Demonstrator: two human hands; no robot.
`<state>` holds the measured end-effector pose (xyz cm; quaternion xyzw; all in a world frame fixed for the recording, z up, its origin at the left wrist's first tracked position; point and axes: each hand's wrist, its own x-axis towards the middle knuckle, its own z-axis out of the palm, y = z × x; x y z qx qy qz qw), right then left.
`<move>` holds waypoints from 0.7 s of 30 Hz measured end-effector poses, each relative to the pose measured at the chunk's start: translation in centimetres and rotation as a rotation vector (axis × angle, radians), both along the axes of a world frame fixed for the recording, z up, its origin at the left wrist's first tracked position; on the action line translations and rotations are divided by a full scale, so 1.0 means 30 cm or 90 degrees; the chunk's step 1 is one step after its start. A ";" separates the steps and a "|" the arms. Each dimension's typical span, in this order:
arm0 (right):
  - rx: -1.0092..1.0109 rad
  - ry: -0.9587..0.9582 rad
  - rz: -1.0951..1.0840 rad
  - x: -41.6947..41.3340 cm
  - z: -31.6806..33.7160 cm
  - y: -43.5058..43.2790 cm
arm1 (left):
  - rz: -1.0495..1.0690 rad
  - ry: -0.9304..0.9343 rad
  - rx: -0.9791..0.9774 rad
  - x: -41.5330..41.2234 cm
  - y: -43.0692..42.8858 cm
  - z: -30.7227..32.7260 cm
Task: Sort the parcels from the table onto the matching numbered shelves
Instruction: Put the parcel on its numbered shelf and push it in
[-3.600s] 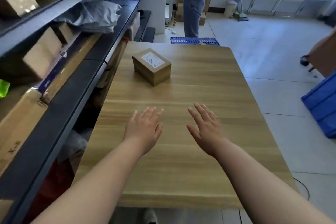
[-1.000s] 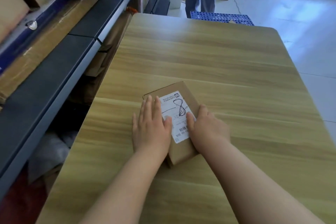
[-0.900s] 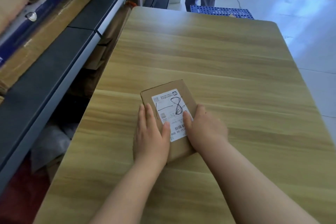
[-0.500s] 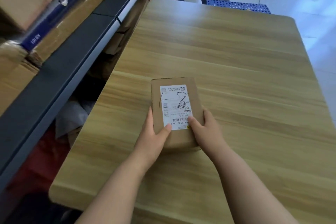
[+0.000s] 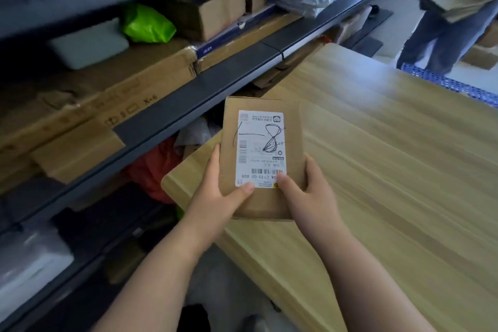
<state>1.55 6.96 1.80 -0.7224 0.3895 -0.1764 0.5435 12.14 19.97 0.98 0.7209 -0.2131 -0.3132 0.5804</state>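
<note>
my left hand [image 5: 215,198] and right hand [image 5: 310,193] both grip the near end of the parcel [image 5: 293,132]. each thumb lies curled over the top face and the fingers wrap down the side walls, out of sight beneath. the parcel is a small brown carton, held flat and face up, just above the near left corner of the table [image 5: 390,170].

its long axis runs straight away from me, and the far end points at the dark front edge of the shelves [image 5: 188,94]. the shelves lie to the left and ahead of the hands, so the left hand is the nearer one. i judge the coming move is a carry leftward and forward. the short far end would lead in.

the white label [image 5: 260,148] carries a handwritten mark in black pen: a stroke, a dash and a clear "8". i read it as "1-8", though the first stroke could be an "l". the print runs upside down to me. near the barcode i make out what looks like "c133-00"; the small characters are too fine to read.

i cannot find any shelf number in view. a long flat carton [image 5: 129,94] on the shelf beside the parcel shows "x-6" on its edge. a green bag [image 5: 147,24] sits on top of it. a person [image 5: 458,24] stands beyond the table's far end.
</note>
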 end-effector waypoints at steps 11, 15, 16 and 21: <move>-0.040 0.004 0.359 0.224 0.216 0.663 | 0.307 -0.068 0.045 -0.041 0.789 0.209; -0.040 0.004 0.498 0.287 0.251 1.029 | 0.419 -0.109 0.123 -0.096 1.168 0.247; -0.037 0.004 0.536 0.294 0.255 1.128 | 0.450 -0.119 0.139 -0.115 1.268 0.254; -0.038 -0.029 0.725 0.291 0.269 1.596 | 0.608 -0.172 0.176 -0.251 1.714 0.302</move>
